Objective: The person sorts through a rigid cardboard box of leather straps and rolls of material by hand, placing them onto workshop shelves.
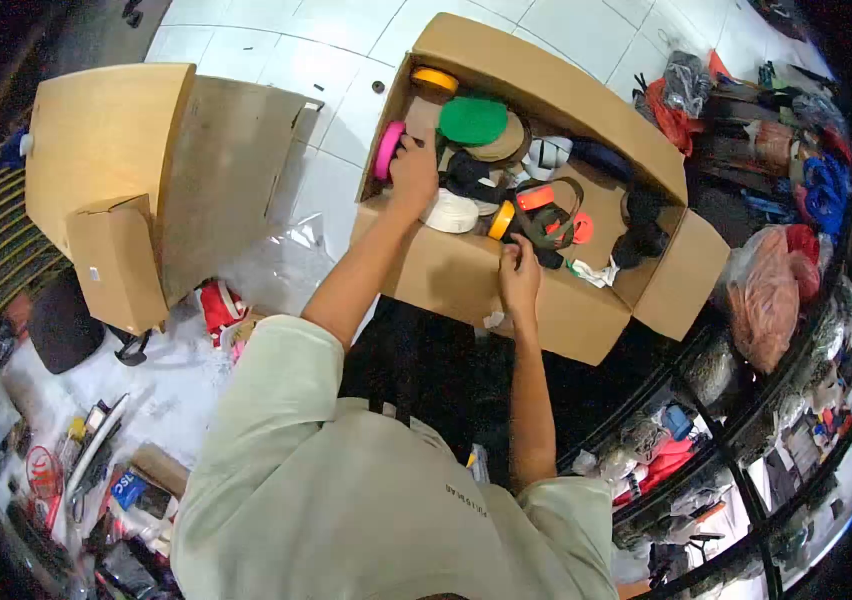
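Note:
An open cardboard box (506, 290) in front of me holds rolls of strap or ribbon. At its left end, my left hand (413, 175) has its fingers against a pink roll (388, 150) standing on edge and seems to grip it. My right hand (519, 282) is at the near wall, fingers curled together beside a yellow roll (502, 220); what they pinch is hidden. Around them lie a green roll (473, 121), a white roll (451, 212), an orange roll (535, 197), an olive strap loop (571, 205) and black bundles (471, 177).
A wooden panel (111, 140) and a small closed carton (114, 265) stand to the left. Plastic-wrapped goods (766, 300) and dark-framed shelves (736, 470) line the right side. White floor tiles (336, 40) lie beyond the box. Mixed packages (136, 495) sit at lower left.

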Demonstrator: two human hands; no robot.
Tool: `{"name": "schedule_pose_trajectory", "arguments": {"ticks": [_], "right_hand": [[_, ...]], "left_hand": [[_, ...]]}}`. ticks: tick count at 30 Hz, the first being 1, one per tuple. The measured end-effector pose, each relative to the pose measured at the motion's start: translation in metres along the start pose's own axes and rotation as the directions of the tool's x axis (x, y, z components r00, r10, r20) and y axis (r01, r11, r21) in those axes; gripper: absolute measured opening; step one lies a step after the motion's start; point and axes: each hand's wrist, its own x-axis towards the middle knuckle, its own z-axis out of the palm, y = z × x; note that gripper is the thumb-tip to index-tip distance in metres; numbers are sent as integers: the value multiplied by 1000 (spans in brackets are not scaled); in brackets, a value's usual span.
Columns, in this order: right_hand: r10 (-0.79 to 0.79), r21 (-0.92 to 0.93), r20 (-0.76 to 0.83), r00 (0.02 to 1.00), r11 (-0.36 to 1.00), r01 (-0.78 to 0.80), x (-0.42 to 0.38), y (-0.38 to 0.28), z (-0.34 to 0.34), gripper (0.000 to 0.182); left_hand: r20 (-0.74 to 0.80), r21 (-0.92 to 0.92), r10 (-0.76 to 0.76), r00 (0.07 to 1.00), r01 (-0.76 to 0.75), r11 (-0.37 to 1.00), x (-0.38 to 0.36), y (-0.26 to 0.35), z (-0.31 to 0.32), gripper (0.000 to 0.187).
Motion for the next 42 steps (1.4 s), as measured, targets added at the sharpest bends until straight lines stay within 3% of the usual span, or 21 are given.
{"name": "schedule_pose_trajectory", "arguments": {"ticks": [2, 5, 9, 12, 13, 18, 20, 21, 22, 24, 25, 26, 28, 29, 30, 33, 34, 35, 36, 38, 42], "right_hand": [[-51, -67, 17, 999, 996, 52, -1, 6, 0, 34], [-20, -68, 44, 999, 997, 23, -2, 5, -3, 33], [-16, -46, 40, 999, 999, 18, -2, 9, 0, 32], [-62, -176, 4, 998, 982, 62, 1, 17, 10, 32], [-31, -174, 23, 999, 984, 35, -2, 14, 8, 32], [-101, -212, 18, 995, 972, 102, -4, 9, 4, 35], [-59, -57, 6, 998, 997, 59, -4, 8, 1, 38], [22, 166, 86, 996, 985, -36, -1, 3, -6, 39], [13, 165, 82, 997, 986, -26, -2, -8, -13, 39], [85, 395, -19, 996, 916, -70, -8, -38, -27, 40], [72, 466, -13, 997, 883, -58, -9, -45, -32, 43], [63, 463, -21, 998, 885, -46, -12, -64, -41, 43], [-32, 454, 39, 999, 891, 11, -18, -126, -71, 50], [-78, 442, 92, 993, 896, 29, -22, -153, -83, 61], [-253, 384, 97, 963, 902, 198, -22, -166, -89, 71], [-399, 289, 174, 900, 895, 341, -21, -198, -106, 87], [-430, 307, 207, 879, 881, 359, -21, -217, -113, 91], [-359, 436, 257, 897, 872, 224, -30, -234, -123, 87], [-369, 433, 237, 899, 868, 242, -33, -241, -125, 87], [-385, 710, 119, 915, 677, 193, -36, -254, -133, 79], [-508, 697, -73, 858, 589, 408, -54, -302, -194, 68]], "left_hand": [[102, 5, 18, 995, -19, 1000, 9, -6, 1, 81], [348, 182, 181, 920, -256, 949, 10, -11, -12, 74], [116, 384, 356, 927, -372, 845, 6, -27, 23, 70], [51, 330, 326, 944, -324, 887, 15, -32, 42, 68], [226, 341, 268, 936, -334, 879, 12, -23, 23, 68], [146, 298, 296, 944, -328, 896, 21, -24, 26, 84], [127, 104, 258, 958, -271, 957, 7, -18, -9, 92], [162, -14, 196, 967, -196, 980, -2, -15, -34, 100], [152, -16, 196, 969, -196, 980, -12, -16, -55, 100], [-8, -606, 213, 977, -174, 776, -31, -16, -101, 107], [149, -663, 196, 969, -49, 747, -42, -12, -132, 111], [138, -669, 201, 970, -58, 741, -55, -8, -155, 111], [1, -808, 325, 946, -190, 557, -81, -1, -197, 109], [-25, -787, 340, 940, -228, 573, -94, 7, -222, 107], [-44, -789, 349, 936, -247, 563, -100, 9, -229, 107], [1, -949, 439, 899, -138, 284, -120, 20, -269, 103], [-17, -948, 451, 892, -158, 276, -128, 26, -286, 103], [-39, -947, 480, 877, -186, 263, -134, 29, -300, 102], [-59, -944, 508, 860, -213, 251, -137, 34, -309, 102], [-76, -968, 559, 825, -195, 157, -139, 43, -322, 101], [-289, -837, 613, 735, -505, 210, -152, 69, -386, 98]]}}
